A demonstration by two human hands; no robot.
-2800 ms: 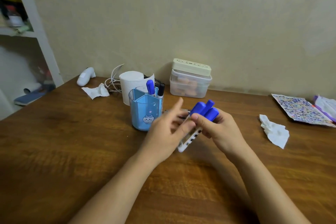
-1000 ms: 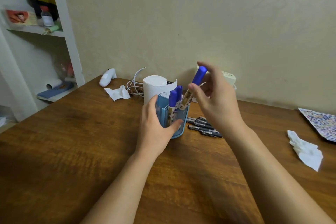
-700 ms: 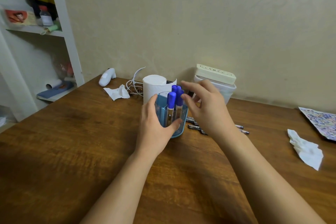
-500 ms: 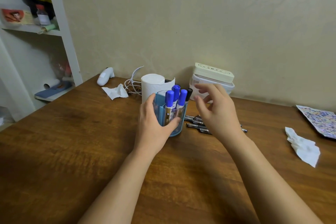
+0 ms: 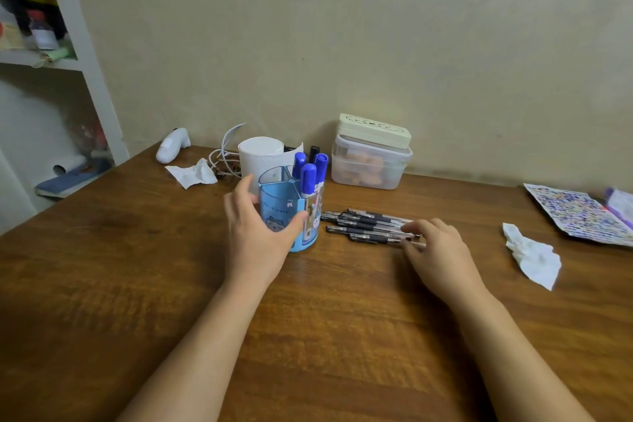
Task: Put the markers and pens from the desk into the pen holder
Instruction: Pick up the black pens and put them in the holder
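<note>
A light blue pen holder (image 5: pixel 279 205) stands upright on the wooden desk (image 5: pixel 102 284), with three blue-capped markers (image 5: pixel 309 175) and a black one standing in it. My left hand (image 5: pixel 255 233) wraps around its near left side, thumb on the front. Several black pens (image 5: pixel 366 226) lie side by side on the desk just right of the holder. My right hand (image 5: pixel 436 250) rests on the desk, fingertips touching the pens' right ends, none of them lifted.
Behind the holder stand a white paper roll (image 5: pixel 260 156) and a lidded plastic box (image 5: pixel 371 156). Crumpled tissues lie at back left (image 5: pixel 191 175) and right (image 5: pixel 531 253). A patterned sheet (image 5: pixel 575 212) lies far right; white shelves (image 5: pixel 51 62) stand left.
My right hand let go of the last blue marker into the holder, then dropped down and right to the black pens. My left hand stayed on the holder.
</note>
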